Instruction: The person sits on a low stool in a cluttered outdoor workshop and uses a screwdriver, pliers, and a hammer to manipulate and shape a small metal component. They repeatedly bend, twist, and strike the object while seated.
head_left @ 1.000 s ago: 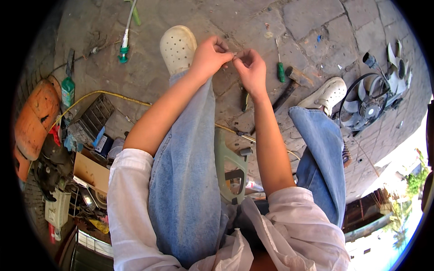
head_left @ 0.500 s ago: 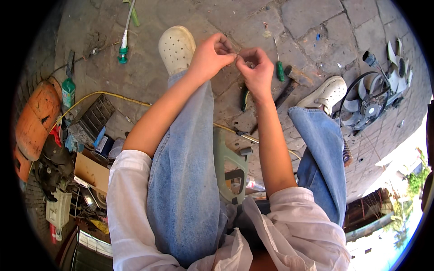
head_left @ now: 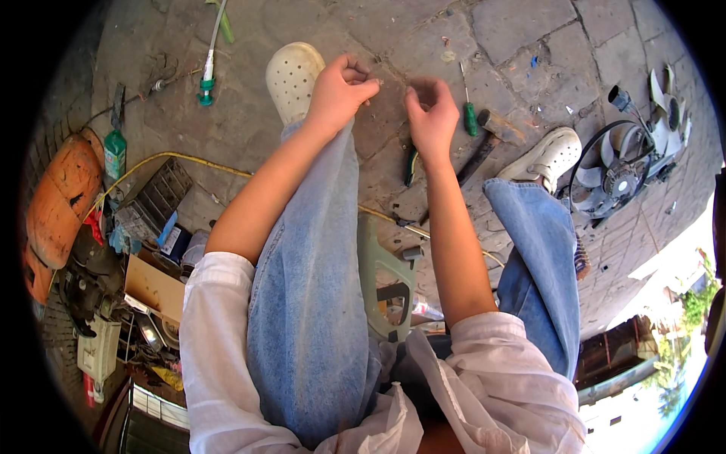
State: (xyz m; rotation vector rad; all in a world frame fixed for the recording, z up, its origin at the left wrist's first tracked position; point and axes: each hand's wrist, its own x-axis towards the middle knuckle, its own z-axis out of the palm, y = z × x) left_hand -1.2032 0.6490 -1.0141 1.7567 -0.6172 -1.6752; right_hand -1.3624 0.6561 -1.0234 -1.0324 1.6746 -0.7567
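Above the paving, my left hand (head_left: 342,92) is closed in a pinch, thumb against fingertips. Something tiny may show at its fingertips, too small to name. A short gap away, my right hand (head_left: 433,121) has its fingers curled towards the thumb; whatever it holds, if anything, is hidden. To the right of that hand lie a screwdriver (head_left: 470,121) with a green handle and a hammer (head_left: 499,127) with a dark handle. Partly behind my right wrist is a tool with a green and black handle (head_left: 411,166). My left hand is nearest the cream clog (head_left: 295,82) on my left foot.
A radiator fan (head_left: 616,181) with pale blades lies on the right. On the left are an orange panel (head_left: 64,200), a green bottle (head_left: 114,153), a cardboard box (head_left: 153,287) and a yellow hose (head_left: 189,160). A pale green plastic stool (head_left: 386,261) shows between my legs.
My hands have come apart from fingertips nearly touching. The left moved leftwards and the right slightly rightwards. The tools on the ground have not moved.
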